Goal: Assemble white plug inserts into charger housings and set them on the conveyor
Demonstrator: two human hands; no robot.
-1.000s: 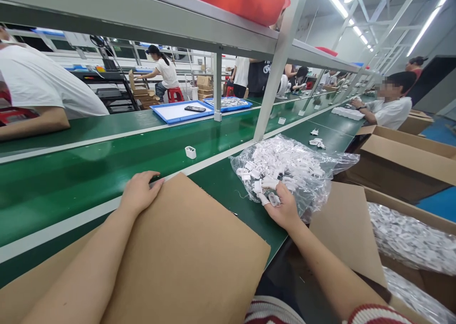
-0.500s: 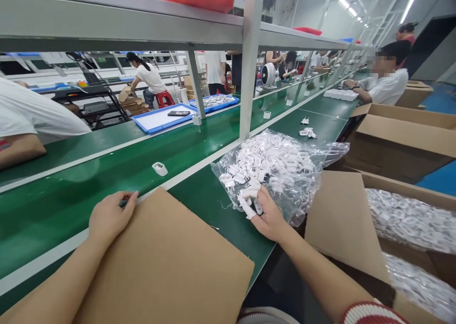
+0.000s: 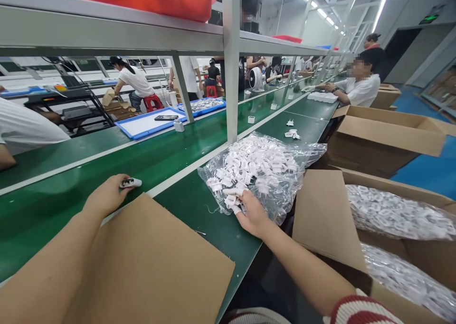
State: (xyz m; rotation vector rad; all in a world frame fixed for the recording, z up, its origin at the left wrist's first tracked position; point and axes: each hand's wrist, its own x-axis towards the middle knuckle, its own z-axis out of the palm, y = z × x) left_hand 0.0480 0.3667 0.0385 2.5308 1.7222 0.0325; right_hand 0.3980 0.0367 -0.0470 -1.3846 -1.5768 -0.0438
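My left hand [image 3: 106,195], over the green belt, grips a white charger housing [image 3: 131,183] whose open end shows a dark inside. Finger cots cover the thumb and a fingertip of my right hand [image 3: 252,214]. That hand is closed on a white plug piece [image 3: 231,201] at the near edge of a clear plastic bag [image 3: 307,158]. Many loose white two-pin plug pieces [image 3: 258,157] are heaped on the bag. A cardboard sheet [image 3: 156,262] lies in front of me, below my left hand.
Open cardboard boxes [image 3: 322,210] with bagged white parts stand at the right. A metal post [image 3: 231,77] rises behind the heap and carries a shelf [image 3: 117,34]. Across the belt [image 3: 81,176] are blue trays [image 3: 142,130]. Co-workers sit farther along the line.
My left hand has taken hold of the charger housing that was riding on the belt. My right hand keeps near the bag, its fingers now closed on a plug piece. The view has turned right.
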